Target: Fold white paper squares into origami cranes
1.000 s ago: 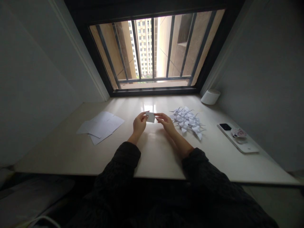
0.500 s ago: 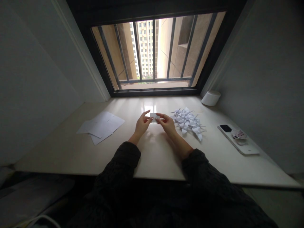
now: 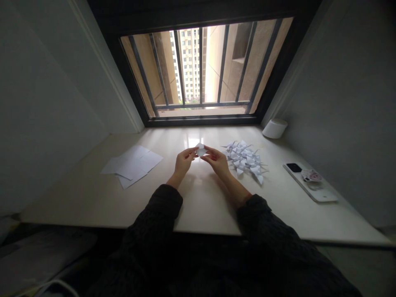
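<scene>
A small folded piece of white paper [image 3: 201, 150] is held up between my two hands, turned so that a corner points upward. My left hand [image 3: 183, 160] pinches its left side with thumb and fingers. On the opposite side, my right hand [image 3: 218, 161] grips the paper the same way, closed on its edge. Just right of my right hand lies a heap of folded white paper cranes [image 3: 246, 159], with thin points sticking out. Flat sheets of white paper [image 3: 136, 163] overlap on the left of the pale tabletop [image 3: 201, 198].
A white phone [image 3: 312, 185] with a round grip on its back lies at the right. Near the window's right corner stands a white cylindrical object [image 3: 274, 128]. A barred window [image 3: 201, 119] rises behind, with walls at both sides.
The small paper has turned from a flat rectangle to a diamond-like angle. My left fingers, spread before, have closed in on its left side. The heap and sheets stay put.
</scene>
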`<state>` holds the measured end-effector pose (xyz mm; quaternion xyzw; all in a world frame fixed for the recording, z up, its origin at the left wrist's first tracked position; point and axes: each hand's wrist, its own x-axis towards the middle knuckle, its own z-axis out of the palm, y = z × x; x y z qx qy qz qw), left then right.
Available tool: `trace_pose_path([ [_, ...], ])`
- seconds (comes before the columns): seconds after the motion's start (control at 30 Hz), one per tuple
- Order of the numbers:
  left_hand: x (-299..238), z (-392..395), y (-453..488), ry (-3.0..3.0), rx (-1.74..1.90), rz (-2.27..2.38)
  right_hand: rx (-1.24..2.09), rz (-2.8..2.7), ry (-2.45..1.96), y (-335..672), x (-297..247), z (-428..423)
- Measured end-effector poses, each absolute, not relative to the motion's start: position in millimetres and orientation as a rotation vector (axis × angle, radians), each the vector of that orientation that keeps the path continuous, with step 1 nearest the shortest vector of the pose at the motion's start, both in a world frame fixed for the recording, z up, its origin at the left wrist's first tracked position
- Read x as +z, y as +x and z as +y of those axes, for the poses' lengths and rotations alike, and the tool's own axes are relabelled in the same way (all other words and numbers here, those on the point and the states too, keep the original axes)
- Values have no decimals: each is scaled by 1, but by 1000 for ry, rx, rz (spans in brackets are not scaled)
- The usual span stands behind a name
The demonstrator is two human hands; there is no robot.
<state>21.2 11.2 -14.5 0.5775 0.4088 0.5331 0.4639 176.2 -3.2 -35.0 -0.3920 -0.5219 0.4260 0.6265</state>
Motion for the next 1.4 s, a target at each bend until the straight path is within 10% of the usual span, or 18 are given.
trace_pose_path([
  [1.4,-17,3,32,1364,1316,982,912,-1028,-1056,174,-22,-10],
])
